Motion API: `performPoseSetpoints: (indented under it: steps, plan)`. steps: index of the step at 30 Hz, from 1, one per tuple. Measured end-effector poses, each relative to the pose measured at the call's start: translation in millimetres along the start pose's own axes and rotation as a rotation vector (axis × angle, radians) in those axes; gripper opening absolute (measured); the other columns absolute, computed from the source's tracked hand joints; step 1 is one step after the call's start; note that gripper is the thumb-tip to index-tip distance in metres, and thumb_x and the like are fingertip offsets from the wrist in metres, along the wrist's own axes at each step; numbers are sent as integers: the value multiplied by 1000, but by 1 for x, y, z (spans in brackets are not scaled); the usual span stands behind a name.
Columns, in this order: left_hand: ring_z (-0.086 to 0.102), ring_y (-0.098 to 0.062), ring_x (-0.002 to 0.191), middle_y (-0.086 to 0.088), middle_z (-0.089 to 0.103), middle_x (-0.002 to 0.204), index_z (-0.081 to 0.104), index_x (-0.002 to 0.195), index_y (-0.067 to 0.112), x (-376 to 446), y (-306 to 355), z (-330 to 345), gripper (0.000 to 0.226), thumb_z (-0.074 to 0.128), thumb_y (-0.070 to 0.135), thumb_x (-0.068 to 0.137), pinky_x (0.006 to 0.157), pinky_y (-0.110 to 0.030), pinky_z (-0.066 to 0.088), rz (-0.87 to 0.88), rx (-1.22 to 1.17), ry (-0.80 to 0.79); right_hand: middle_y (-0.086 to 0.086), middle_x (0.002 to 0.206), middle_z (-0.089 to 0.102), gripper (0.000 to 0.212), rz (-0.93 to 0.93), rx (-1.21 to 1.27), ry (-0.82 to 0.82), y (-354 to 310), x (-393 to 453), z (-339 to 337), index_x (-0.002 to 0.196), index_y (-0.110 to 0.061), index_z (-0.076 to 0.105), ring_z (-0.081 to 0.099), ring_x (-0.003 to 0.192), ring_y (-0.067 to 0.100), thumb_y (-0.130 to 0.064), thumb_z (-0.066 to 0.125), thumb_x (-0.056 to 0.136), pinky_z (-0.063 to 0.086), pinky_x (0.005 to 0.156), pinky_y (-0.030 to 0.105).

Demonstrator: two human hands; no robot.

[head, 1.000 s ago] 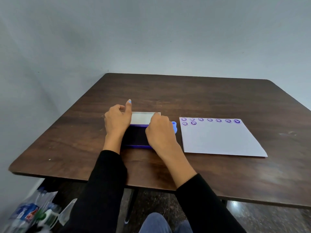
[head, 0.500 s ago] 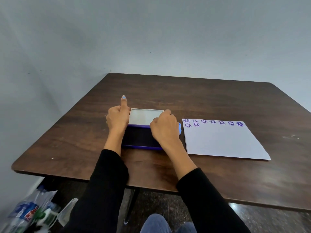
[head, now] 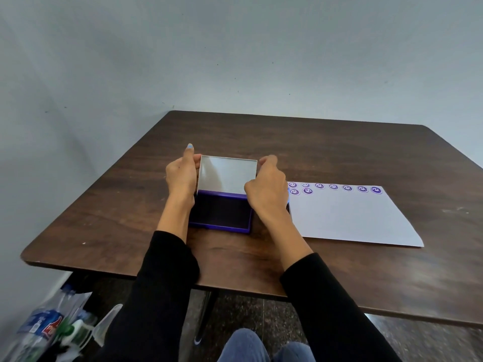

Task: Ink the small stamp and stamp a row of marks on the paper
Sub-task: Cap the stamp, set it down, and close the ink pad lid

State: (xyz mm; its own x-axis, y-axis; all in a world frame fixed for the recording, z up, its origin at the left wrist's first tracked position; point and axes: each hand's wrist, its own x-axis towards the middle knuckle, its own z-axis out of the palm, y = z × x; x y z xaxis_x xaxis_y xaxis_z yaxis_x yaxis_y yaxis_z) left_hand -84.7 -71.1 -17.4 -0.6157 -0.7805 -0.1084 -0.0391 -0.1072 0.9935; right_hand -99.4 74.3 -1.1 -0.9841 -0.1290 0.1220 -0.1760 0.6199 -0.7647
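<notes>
The purple ink pad (head: 220, 212) lies open on the table in front of me, its dark pad showing. Its silver lid (head: 226, 175) stands tilted up at the pad's far edge. My left hand (head: 181, 176) pinches the lid's left edge and my right hand (head: 266, 190) pinches its right edge. The white paper (head: 347, 218) lies right of the pad, with a row of purple smiley marks (head: 333, 187) along its far edge and two more marks below at the left. The small blue stamp is almost wholly hidden behind my right hand.
The dark wooden table (head: 313, 147) stands against a grey wall. On the floor at the lower left lie plastic bottles in a bag (head: 49, 325). My knees (head: 251, 346) show below the table's near edge.
The lid has swung up from lying nearly flat behind the pad to standing tilted. Both hands have risen with it along its side edges.
</notes>
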Motion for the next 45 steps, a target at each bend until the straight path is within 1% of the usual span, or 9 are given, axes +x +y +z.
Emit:
performPoseSetpoints:
  steps: [3, 7, 13, 19, 22, 29, 38, 43, 45]
  plan:
    - [67, -17, 88, 2, 72, 85, 67, 78, 23, -2, -1, -7, 27, 53, 44, 87, 81, -37, 54, 31, 9, 8, 13, 105, 67, 58, -59, 78, 41, 2, -3, -4, 132, -13, 38, 60, 96, 31, 3, 52, 78, 47, 74, 37]
    - [66, -14, 89, 5, 72, 85, 68, 73, 27, -11, -4, -22, 19, 58, 36, 86, 81, -33, 53, 91, 26, -16, 7, 110, 67, 39, -164, 144, 55, 10, -15, -11, 113, -16, 58, 63, 99, 23, -2, 51, 77, 51, 87, 36]
    - [66, -11, 84, 4, 73, 88, 73, 71, 22, -33, -15, -46, 23, 57, 33, 84, 76, -28, 53, 193, 77, -71, 0, 97, 68, 33, -172, 162, 14, 30, -38, -17, 96, -18, 64, 58, 83, 13, 1, 44, 77, 38, 72, 19]
    - [67, -11, 81, 5, 72, 79, 70, 71, 25, -50, -30, -63, 16, 62, 29, 84, 81, -33, 54, 230, 207, -103, -9, 62, 53, 29, -152, 119, -51, 41, -52, -15, 94, -16, 65, 50, 68, 18, -3, 42, 84, 38, 70, 26]
    - [65, 5, 77, 13, 71, 81, 71, 82, 26, -59, -31, -72, 8, 73, 30, 75, 77, -23, 52, 311, 390, -122, -2, 75, 62, 16, -134, 112, -97, 41, -55, -16, 94, -16, 65, 58, 73, 16, -18, 55, 82, 46, 74, 29]
    - [63, 3, 83, 3, 68, 92, 65, 106, 14, -67, -28, -68, 62, 89, 4, 49, 68, -1, 46, 349, 488, -280, 6, 103, 64, 49, -145, -26, -174, 41, -53, -9, 103, -15, 63, 60, 95, 22, -23, 84, 60, 43, 77, 26]
    - [65, -7, 82, -11, 71, 100, 64, 112, 5, -60, -26, -48, 57, 84, 3, 59, 79, -16, 48, 393, 575, -215, 13, 113, 66, 44, -120, -4, -136, 40, -38, -4, 115, -9, 63, 61, 106, 25, -10, 76, 73, 49, 91, 32]
    - [65, -7, 84, -8, 71, 102, 63, 114, 7, -56, -26, -48, 57, 81, -1, 61, 79, -15, 47, 378, 578, -230, 4, 95, 71, 33, -182, 96, 92, 45, -29, -33, 99, -19, 68, 61, 76, 14, -10, 77, 69, 44, 75, 21]
    - [64, -5, 81, -7, 71, 100, 64, 114, 7, -55, -25, -48, 55, 79, -4, 62, 76, -13, 45, 368, 582, -239, 4, 107, 68, 39, -187, 68, 99, 53, -20, -50, 106, -20, 65, 60, 90, 18, -11, 75, 70, 40, 77, 21]
